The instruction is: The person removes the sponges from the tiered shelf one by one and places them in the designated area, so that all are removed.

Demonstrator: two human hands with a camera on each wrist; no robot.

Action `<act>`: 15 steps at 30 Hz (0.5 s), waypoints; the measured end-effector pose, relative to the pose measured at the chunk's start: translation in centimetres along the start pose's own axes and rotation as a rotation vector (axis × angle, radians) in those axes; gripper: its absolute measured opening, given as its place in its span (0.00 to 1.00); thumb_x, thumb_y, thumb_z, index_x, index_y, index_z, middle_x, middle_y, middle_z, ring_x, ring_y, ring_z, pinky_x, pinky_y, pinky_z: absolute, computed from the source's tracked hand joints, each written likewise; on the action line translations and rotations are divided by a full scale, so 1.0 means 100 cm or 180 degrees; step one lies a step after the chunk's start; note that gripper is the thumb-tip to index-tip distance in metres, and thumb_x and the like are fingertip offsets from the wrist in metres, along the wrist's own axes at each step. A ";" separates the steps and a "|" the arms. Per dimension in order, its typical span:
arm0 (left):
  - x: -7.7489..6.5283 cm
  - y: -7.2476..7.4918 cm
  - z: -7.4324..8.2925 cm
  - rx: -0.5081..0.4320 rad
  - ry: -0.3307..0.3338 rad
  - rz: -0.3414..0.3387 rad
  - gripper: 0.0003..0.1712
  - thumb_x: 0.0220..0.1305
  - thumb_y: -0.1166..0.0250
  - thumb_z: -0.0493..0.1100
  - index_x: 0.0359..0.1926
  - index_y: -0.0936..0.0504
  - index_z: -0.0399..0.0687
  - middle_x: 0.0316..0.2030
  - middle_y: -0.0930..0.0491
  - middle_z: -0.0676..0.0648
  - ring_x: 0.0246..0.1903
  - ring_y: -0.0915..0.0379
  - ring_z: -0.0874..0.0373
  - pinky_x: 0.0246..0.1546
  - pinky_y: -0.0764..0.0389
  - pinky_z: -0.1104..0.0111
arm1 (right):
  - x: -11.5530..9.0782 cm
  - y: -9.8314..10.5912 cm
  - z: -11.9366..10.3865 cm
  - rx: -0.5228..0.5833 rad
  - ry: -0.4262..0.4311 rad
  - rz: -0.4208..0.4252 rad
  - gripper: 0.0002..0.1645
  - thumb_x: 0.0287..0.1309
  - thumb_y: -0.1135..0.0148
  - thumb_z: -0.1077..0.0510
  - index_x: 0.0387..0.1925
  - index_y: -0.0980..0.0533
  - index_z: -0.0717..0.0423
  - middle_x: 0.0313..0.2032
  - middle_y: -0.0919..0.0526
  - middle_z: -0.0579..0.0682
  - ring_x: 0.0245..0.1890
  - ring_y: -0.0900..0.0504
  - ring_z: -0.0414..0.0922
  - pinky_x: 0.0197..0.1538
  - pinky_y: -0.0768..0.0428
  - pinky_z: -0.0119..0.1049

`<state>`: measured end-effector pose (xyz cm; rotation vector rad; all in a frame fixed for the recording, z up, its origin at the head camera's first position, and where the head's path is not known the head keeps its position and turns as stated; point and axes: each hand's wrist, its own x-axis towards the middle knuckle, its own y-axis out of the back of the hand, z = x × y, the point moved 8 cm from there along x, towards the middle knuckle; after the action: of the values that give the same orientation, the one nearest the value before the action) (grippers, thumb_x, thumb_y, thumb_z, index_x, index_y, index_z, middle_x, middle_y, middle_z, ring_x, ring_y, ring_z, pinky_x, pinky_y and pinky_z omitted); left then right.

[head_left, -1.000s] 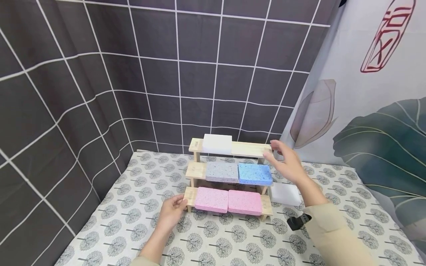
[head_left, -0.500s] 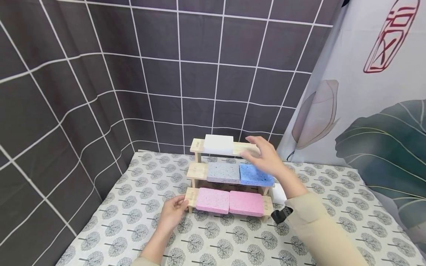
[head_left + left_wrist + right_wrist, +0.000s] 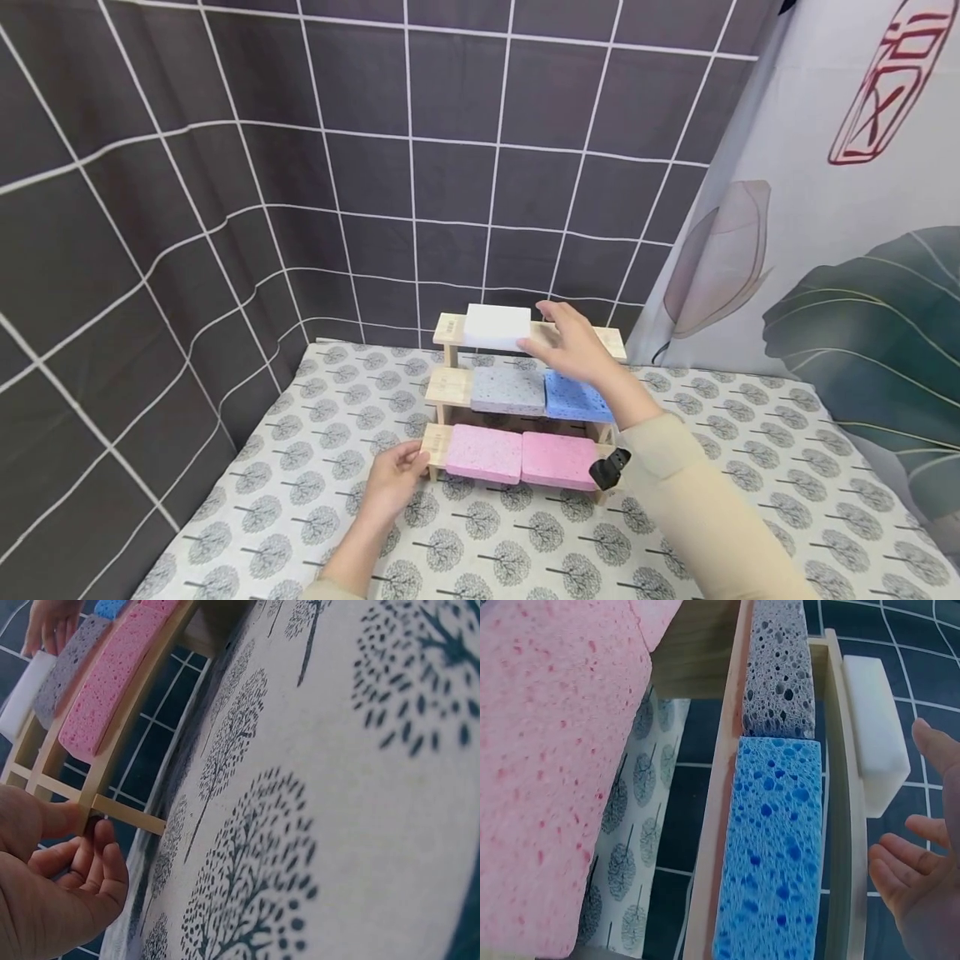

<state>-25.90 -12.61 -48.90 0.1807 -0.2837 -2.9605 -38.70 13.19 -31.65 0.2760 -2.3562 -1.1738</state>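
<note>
White and smooth, a block (image 3: 497,326) sits just beside the right hand's (image 3: 573,345) spread fingers, while the left hand's (image 3: 393,480) fingers pinch the wooden rack (image 3: 449,386).

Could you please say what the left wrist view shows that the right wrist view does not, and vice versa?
Only the left: the left hand gripping one end of the tan wooden tiered shelf.
Only the right: white tree-print cloth through the gap between steps.
Both: the right hand, white rectangular block, porous rectangular pink sponges, grey sponge and blue sponge.
</note>
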 end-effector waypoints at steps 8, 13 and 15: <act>0.001 0.000 -0.002 0.0028 -0.0040 -0.0011 0.21 0.68 0.37 0.34 0.59 0.24 0.25 0.38 0.18 0.42 0.36 0.21 0.55 0.36 0.15 0.69 | 0.011 -0.013 0.002 0.0006 -0.0125 -0.0114 0.51 0.61 0.31 0.42 0.73 0.40 0.67 0.69 0.33 0.64 0.68 0.33 0.61 0.71 0.35 0.57; 0.003 0.000 -0.004 0.0007 -0.0033 -0.0001 0.21 0.69 0.38 0.34 0.59 0.24 0.25 0.38 0.18 0.42 0.37 0.21 0.55 0.36 0.15 0.70 | 0.017 -0.016 0.001 -0.0050 -0.0155 -0.0085 0.53 0.59 0.30 0.41 0.74 0.41 0.68 0.71 0.36 0.67 0.72 0.39 0.64 0.73 0.39 0.59; 0.004 0.000 -0.004 0.0008 -0.0050 0.0009 0.21 0.69 0.37 0.34 0.59 0.25 0.25 0.38 0.18 0.42 0.37 0.21 0.55 0.37 0.15 0.70 | 0.019 -0.018 0.001 -0.0038 -0.0172 -0.0098 0.54 0.59 0.29 0.41 0.74 0.41 0.68 0.71 0.37 0.68 0.72 0.40 0.65 0.73 0.40 0.59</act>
<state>-26.20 -12.75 -49.34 0.1575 -0.2895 -2.9603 -40.42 11.45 -32.47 0.2807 -2.3986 -1.2238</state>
